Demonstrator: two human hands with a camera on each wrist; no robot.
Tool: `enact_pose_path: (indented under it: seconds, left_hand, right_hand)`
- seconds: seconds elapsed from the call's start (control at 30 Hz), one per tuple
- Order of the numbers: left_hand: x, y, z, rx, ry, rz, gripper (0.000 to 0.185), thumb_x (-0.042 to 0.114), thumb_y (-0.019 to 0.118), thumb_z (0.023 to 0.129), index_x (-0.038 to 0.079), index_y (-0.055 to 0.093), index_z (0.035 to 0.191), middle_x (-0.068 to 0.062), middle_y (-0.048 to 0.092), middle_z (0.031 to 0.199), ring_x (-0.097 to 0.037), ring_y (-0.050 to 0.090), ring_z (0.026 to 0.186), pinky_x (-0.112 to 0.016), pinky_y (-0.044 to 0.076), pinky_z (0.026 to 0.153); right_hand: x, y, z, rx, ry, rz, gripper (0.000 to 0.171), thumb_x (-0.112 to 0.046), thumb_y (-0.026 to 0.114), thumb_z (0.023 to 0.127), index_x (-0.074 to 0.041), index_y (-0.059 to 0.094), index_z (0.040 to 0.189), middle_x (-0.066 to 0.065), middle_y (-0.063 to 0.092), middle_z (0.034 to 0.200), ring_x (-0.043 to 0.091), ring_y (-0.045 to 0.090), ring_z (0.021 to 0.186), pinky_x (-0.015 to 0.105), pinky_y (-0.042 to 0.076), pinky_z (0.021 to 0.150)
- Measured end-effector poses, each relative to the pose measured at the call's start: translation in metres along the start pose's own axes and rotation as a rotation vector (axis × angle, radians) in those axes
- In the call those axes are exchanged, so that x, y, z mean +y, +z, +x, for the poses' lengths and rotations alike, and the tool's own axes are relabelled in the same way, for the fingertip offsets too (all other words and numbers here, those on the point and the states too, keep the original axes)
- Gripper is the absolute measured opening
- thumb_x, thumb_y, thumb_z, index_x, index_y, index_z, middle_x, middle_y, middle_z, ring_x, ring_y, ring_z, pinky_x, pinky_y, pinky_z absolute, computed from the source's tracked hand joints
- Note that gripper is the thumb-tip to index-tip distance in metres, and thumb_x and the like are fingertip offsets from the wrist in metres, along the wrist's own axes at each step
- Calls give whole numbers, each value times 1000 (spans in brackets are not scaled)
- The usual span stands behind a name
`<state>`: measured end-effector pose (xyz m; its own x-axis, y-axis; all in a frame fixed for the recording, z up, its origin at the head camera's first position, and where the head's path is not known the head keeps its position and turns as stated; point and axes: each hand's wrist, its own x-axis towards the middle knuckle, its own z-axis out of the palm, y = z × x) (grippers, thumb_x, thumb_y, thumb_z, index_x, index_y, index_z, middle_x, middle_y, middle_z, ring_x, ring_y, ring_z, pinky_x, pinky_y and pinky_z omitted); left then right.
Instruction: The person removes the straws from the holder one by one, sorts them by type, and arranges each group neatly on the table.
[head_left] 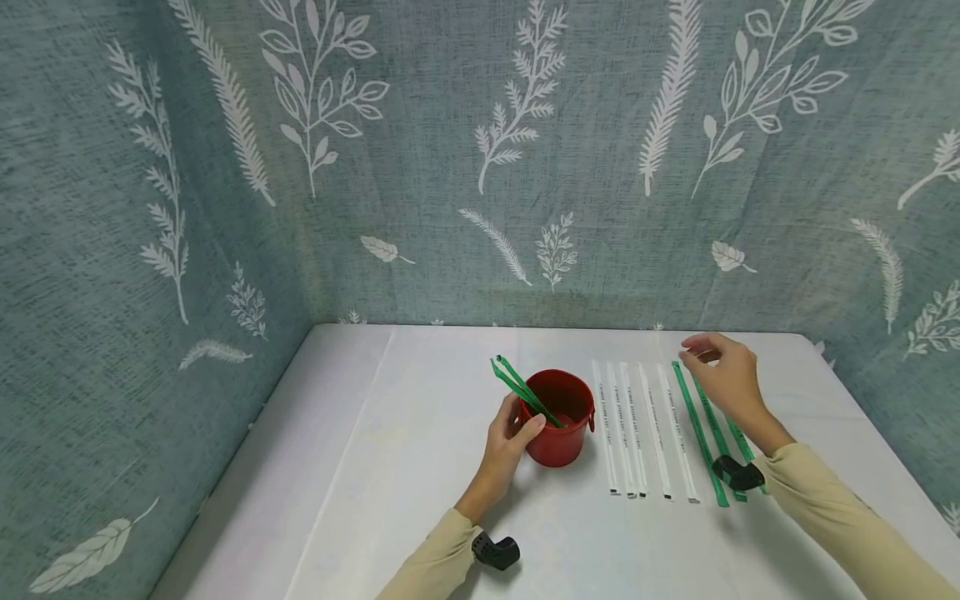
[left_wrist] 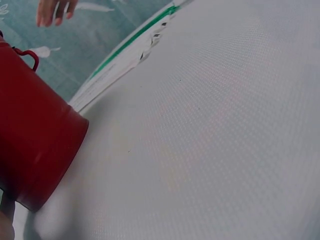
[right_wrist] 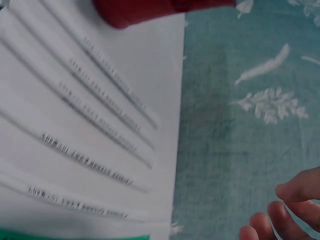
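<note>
My left hand [head_left: 498, 454] grips a small red metal bucket [head_left: 557, 447] by its near left side, thumb up at the rim. Two green-wrapped straws [head_left: 516, 383] lean inside it, their tops sticking out to the left. In the left wrist view the bucket [left_wrist: 37, 125] looks tilted at the left edge. My right hand [head_left: 727, 379] hovers over the far ends of several green-wrapped straws [head_left: 697, 427], its fingers loosely bent with nothing between them. The right wrist view shows the fingertips [right_wrist: 280, 215] apart from any straw.
Several straws in white printed wrappers [head_left: 655, 433] lie in a row between the bucket and the green ones. All rest on a white table [head_left: 405, 467]. A grey-green cloth [head_left: 435, 167] with a white leaf pattern hangs behind and at the sides.
</note>
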<state>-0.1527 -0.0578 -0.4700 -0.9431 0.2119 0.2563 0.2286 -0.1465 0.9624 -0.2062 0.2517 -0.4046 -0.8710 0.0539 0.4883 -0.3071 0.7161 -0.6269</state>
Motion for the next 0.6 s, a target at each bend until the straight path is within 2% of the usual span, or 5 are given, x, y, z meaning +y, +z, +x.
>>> enact_pose_path:
  seconds: [0.2, 0.27, 0.4, 0.5, 0.6]
  left_hand:
    - [2, -1, -1, -13, -3, -2, 52, 15, 54, 93, 5, 36, 141, -18, 44, 138, -26, 39, 128, -35, 39, 100]
    - [2, -1, -2, -17, -7, -4, 52, 15, 54, 93, 6, 35, 141, -18, 43, 139, -26, 39, 128, -34, 40, 100]
    - [-18, -4, 2, 4, 7, -25, 51, 20, 56, 93, 14, 39, 140, -10, 47, 137, -25, 40, 127, -34, 43, 97]
    - [-32, -5, 5, 19, 11, -31, 49, 21, 57, 92, 19, 42, 138, -5, 49, 135, -22, 41, 126, -34, 44, 96]
    - [-25, -3, 5, 11, 12, -28, 49, 16, 56, 93, 15, 41, 139, -9, 48, 135, -24, 42, 126, -35, 43, 97]
  right_hand:
    - [-12, 1, -2, -37, -3, 31, 14, -10, 64, 89, 0, 67, 99, 15, 66, 89, -2, 52, 74, 23, 43, 62]
    - [-16, 2, -3, -42, -9, 41, 16, -11, 64, 89, -1, 67, 101, 15, 66, 90, 1, 55, 76, 21, 43, 64]
    - [-22, 4, -4, -52, -20, 58, 16, -11, 64, 89, -1, 67, 102, 14, 67, 92, 12, 57, 80, 17, 42, 65]
    - [-26, 5, -5, -62, -23, 67, 16, -11, 65, 89, -2, 67, 102, 13, 67, 92, 5, 55, 79, 15, 42, 64]
    - [-31, 5, -5, -66, -23, 78, 16, -11, 65, 89, -2, 67, 102, 13, 67, 93, -2, 54, 79, 13, 43, 65]
